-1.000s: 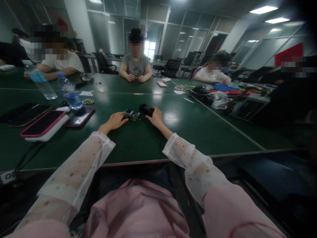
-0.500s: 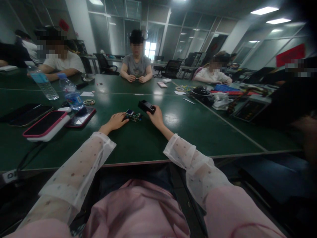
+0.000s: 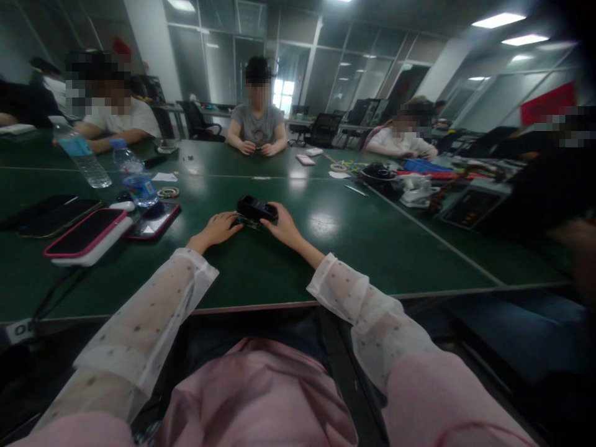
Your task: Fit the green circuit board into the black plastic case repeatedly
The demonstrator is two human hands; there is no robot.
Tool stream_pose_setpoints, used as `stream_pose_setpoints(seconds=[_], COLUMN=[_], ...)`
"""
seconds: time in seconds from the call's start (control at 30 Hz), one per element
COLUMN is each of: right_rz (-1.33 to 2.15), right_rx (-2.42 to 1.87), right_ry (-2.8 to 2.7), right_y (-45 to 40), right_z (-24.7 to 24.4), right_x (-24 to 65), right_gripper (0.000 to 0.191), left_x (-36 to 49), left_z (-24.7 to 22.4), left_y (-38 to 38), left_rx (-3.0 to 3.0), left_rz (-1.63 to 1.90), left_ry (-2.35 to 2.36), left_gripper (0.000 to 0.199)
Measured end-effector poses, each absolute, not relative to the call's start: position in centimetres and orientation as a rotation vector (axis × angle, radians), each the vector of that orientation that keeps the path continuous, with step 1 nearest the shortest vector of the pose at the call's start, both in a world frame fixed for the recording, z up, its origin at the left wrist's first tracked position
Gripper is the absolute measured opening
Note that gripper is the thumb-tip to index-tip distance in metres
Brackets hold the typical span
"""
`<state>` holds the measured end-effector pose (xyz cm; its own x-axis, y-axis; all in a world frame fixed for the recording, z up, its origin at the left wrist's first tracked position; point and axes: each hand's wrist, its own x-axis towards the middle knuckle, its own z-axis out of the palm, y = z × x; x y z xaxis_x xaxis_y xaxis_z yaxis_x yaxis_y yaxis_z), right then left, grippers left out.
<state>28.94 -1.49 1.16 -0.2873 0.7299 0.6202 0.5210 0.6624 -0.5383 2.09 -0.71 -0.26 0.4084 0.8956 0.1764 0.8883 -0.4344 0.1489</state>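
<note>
A black rectangular case (image 3: 255, 208) is in my right hand (image 3: 282, 225), whose fingers grip its right end. Beneath the case lies a small green circuit board (image 3: 252, 223), mostly covered by it, with only its near edge showing. My left hand (image 3: 218, 229) lies palm down on the green table (image 3: 261, 267), its fingertips at the left edge of the board. Whether those fingertips press on the board is too small to tell.
Phones (image 3: 86, 233), two water bottles (image 3: 135, 174) and a tape roll (image 3: 168, 192) are on the left. A pen (image 3: 356, 190), tangled cables (image 3: 379, 172) and a metal box (image 3: 475, 202) lie right. Several people sit around the table.
My right hand has moved left with the black case, which now covers most of the circuit board. My left hand has stayed in place.
</note>
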Motion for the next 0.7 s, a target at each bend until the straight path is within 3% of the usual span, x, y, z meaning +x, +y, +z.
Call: stream_pose_setpoints(seconds=[0.37, 0.7], right_rz=[0.204, 0.168], right_rx=[-1.055, -1.154], right_ry=[-2.23, -2.297], right_y=[-1.3, -0.4], right_z=[0.1, 1.0], right_x=[29.0, 28.7], right_gripper=[0.06, 0.061], left_x=[1.8, 2.0], left_z=[-0.5, 1.2], left_y=[-0.4, -0.5], left_rx=[2.568, 2.491], left_rz=[0.439, 0.417], left_ry=[1.626, 1.69], left_gripper=[0.067, 0.06])
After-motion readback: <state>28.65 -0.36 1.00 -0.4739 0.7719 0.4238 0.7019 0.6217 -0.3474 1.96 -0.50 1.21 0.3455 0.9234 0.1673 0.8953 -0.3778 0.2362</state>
